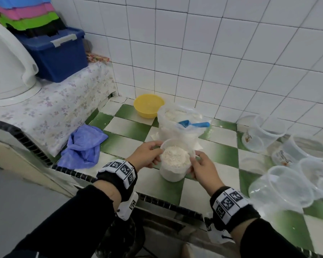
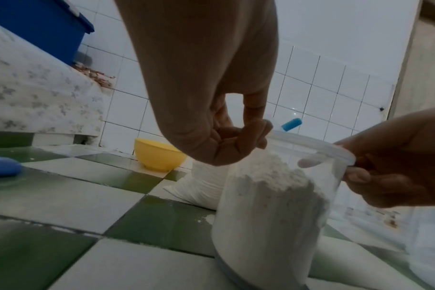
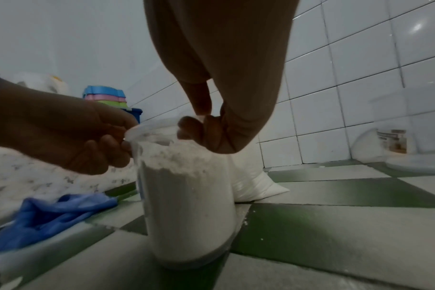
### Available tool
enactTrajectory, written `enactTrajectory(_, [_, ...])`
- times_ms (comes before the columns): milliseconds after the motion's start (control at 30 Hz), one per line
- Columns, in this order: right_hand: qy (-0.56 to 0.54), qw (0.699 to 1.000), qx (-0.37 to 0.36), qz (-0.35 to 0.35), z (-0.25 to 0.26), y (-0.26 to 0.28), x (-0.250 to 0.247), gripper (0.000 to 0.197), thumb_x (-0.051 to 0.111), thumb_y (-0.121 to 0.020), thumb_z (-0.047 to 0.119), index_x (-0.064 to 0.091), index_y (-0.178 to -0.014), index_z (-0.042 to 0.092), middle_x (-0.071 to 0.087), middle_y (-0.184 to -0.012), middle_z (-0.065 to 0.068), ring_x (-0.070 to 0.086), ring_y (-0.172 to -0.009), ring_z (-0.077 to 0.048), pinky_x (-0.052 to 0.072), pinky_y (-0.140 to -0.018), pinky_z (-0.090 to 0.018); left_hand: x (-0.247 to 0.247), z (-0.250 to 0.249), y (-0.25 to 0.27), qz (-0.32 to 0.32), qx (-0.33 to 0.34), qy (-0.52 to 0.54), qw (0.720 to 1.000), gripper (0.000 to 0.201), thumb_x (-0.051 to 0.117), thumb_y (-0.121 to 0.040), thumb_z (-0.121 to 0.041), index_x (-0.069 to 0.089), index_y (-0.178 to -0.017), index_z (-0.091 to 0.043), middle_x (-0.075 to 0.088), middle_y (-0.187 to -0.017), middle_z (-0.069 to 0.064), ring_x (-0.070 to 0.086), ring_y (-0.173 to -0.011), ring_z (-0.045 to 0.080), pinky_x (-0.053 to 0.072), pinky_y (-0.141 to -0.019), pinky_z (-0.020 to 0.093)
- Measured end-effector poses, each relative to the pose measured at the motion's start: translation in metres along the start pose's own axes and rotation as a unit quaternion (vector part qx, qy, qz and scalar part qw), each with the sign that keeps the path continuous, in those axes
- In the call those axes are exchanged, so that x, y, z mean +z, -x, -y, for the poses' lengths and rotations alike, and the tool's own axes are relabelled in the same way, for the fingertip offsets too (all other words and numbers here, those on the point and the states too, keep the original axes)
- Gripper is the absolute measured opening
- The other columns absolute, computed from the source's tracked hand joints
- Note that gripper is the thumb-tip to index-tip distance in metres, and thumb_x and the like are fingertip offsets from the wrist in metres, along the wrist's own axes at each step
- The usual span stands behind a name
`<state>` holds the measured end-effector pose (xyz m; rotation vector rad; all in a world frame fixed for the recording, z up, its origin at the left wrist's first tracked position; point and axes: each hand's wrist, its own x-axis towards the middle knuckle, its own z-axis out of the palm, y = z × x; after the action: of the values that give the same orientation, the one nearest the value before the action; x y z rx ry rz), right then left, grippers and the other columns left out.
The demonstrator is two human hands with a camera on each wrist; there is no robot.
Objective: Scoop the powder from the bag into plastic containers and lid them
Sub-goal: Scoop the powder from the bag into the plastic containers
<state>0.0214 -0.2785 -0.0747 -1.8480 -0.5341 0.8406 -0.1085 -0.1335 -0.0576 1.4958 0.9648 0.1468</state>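
Observation:
A clear plastic container (image 1: pixel 172 170) heaped with white powder stands on the green-and-white tiled counter (image 1: pixel 131 127). A clear lid (image 1: pixel 175 144) sits over its mouth, slightly tilted in the left wrist view (image 2: pixel 318 146). My left hand (image 1: pixel 158 149) pinches the lid's left edge and my right hand (image 1: pixel 194 159) pinches its right edge. Just behind stands the open bag of powder (image 1: pixel 177 123) with a blue scoop (image 1: pixel 192 124) resting in it. In the right wrist view my right hand (image 3: pixel 199 125) is at the rim above the powder, and my left hand (image 3: pixel 122 141) grips the lid's far edge.
A yellow bowl (image 1: pixel 148 105) sits by the tiled wall behind the bag. A blue cloth (image 1: pixel 84 146) lies at the left. Several empty clear containers (image 1: pixel 280 183) lie at the right. A blue storage box (image 1: pixel 58 53) and a white appliance (image 1: pixel 6 66) stand on a raised cloth-covered surface.

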Motion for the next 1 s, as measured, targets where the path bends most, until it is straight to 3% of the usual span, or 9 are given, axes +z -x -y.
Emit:
enactTrajectory(100, [0.014,1.0,-0.005,-0.024,-0.002,0.005,-0.01,0.021,0.042,-0.098,0.011,0.054,-0.115,0.011,0.057,-0.071,-0.005,0.052,-0.055,-0.011,0.039,-0.041,-0.012,0.009,-0.003,0.004,0.02,0.006,0.02,1.0,0.034,0.053,-0.096,-0.013,0.053,-0.129,-0.02,0.056,-0.065,0.003,0.046,-0.051,0.01,0.039,-0.043,0.018])
enactTrajectory(200, [0.021,0.998,-0.015,-0.056,-0.003,0.012,-0.031,0.024,0.041,-0.097,0.009,0.056,-0.115,0.014,0.056,-0.065,0.0,0.049,-0.052,-0.009,0.036,-0.043,-0.009,0.025,-0.014,0.004,0.051,0.018,0.029,0.998,0.035,0.056,-0.095,-0.016,0.051,-0.129,-0.022,0.06,-0.068,0.003,0.047,-0.051,0.008,0.04,-0.044,0.019])
enactTrajectory(400, [0.03,0.985,-0.011,-0.167,-0.004,0.009,-0.089,0.026,0.042,-0.098,0.015,0.06,-0.117,0.011,0.058,-0.07,0.0,0.05,-0.058,-0.011,0.04,-0.058,-0.022,0.085,-0.041,-0.005,0.095,0.045,0.046,0.993,0.033,0.058,-0.095,-0.023,0.048,-0.125,-0.029,0.062,-0.072,0.002,0.05,-0.056,0.009,0.044,-0.05,0.021])
enactTrajectory(467, [0.024,0.979,-0.005,-0.2,-0.005,0.003,-0.107,0.027,0.043,-0.098,0.017,0.06,-0.118,0.01,0.064,-0.087,-0.005,0.056,-0.064,-0.013,0.046,-0.063,-0.026,0.107,-0.049,-0.012,0.102,0.045,0.059,0.992,0.036,0.059,-0.095,-0.021,0.048,-0.128,-0.027,0.062,-0.068,0.002,0.049,-0.052,0.009,0.042,-0.045,0.02])
enactTrajectory(567, [0.018,0.971,0.008,-0.239,-0.005,-0.008,-0.135,0.03,0.046,-0.096,0.019,0.061,-0.12,0.01,0.066,-0.107,-0.011,0.064,-0.086,-0.026,0.053,-0.073,-0.035,0.135,-0.062,-0.026,0.123,0.044,0.068,0.989,0.04,0.058,-0.095,-0.019,0.047,-0.133,-0.023,0.059,-0.07,0.005,0.047,-0.051,0.01,0.038,-0.042,0.019])
enactTrajectory(667, [-0.024,0.968,0.031,-0.249,0.0,-0.016,-0.162,0.028,0.046,-0.096,0.015,0.06,-0.121,0.008,0.062,-0.085,-0.008,0.056,-0.064,-0.019,0.043,-0.052,-0.023,0.155,-0.08,-0.038,0.132,0.041,0.083,0.987,0.036,0.058,-0.095,-0.016,0.049,-0.129,-0.024,0.058,-0.072,0.005,0.046,-0.05,0.008,0.038,-0.042,0.018])
enactTrajectory(733, [-0.042,0.967,0.043,-0.249,0.004,-0.019,-0.178,0.029,0.046,-0.097,0.012,0.058,-0.123,0.007,0.056,-0.07,-0.004,0.05,-0.055,-0.015,0.038,-0.046,-0.02,0.168,-0.091,-0.046,0.139,0.035,0.093,0.985,0.035,0.057,-0.095,-0.012,0.05,-0.127,-0.023,0.057,-0.071,0.005,0.045,-0.048,0.008,0.038,-0.041,0.018])
enactTrajectory(1000, [-0.047,0.974,0.117,-0.188,-0.002,-0.04,-0.231,0.036,0.042,-0.095,0.002,0.051,-0.13,0.0,0.057,-0.065,-0.009,0.054,-0.057,-0.017,0.046,-0.05,-0.022,0.217,-0.11,-0.083,0.152,0.008,0.079,0.985,0.034,0.059,-0.093,-0.011,0.053,-0.122,-0.027,0.058,-0.063,0.002,0.044,-0.048,0.008,0.038,-0.044,0.019])
